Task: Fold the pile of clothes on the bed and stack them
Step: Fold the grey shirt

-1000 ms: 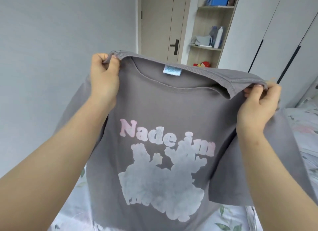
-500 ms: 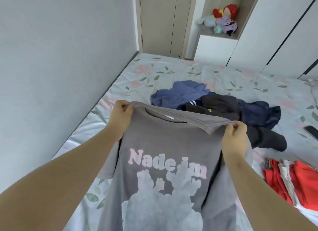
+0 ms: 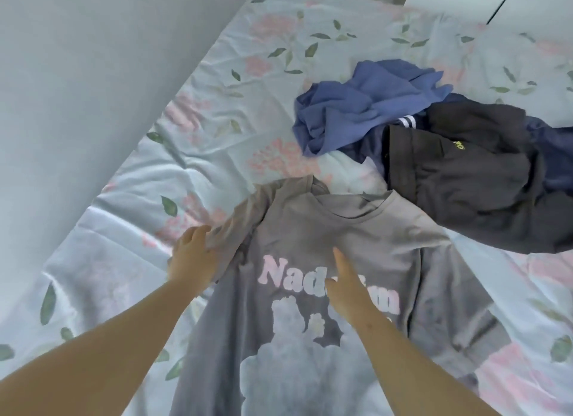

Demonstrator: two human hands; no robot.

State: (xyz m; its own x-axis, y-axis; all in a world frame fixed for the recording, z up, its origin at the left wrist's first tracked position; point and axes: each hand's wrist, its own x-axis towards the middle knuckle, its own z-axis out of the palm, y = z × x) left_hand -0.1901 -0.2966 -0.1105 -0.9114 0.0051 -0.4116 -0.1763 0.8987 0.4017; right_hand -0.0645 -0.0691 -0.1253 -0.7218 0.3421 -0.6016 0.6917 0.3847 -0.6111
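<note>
T-shirt (image 3: 387, 245) no longer hangs from your pinch: your left hand (image 3: 192, 257) rests relaxed on its sleeve, and your right hand (image 3: 347, 291) lies straight-fingered on the print. It now lies face up on the bed (image 3: 217, 90), just beside the pile (image 3: 465, 155), ready for folding.

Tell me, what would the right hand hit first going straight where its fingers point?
The right hand would probably reach the neckline of the grey printed T-shirt beneath it, then floral bedsheet. The crumpled blue garment seems just right of that line.
</note>
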